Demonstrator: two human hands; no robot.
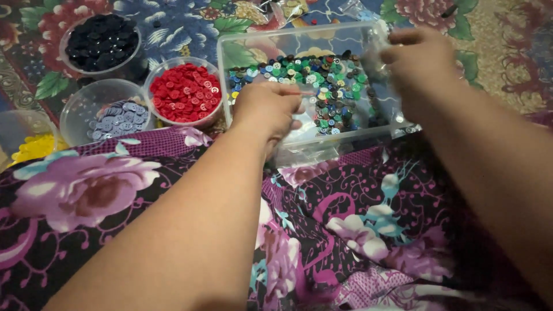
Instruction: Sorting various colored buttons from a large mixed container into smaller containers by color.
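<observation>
A clear rectangular plastic box rests on my lap edge, tilted, with several mixed buttons in green, blue, red and dark colours. My left hand reaches into the box with fingers pinched together; a small button may be between them, but I cannot make it out. My right hand grips the box's far right rim. Beside the box stand round clear bowls: one of red buttons, one of black buttons, one of grey-blue buttons.
A bowl with yellow buttons sits at the far left edge. Everything stands on a flowered cloth. My lap is covered by a purple and black floral garment. Clear plastic bags lie behind the box.
</observation>
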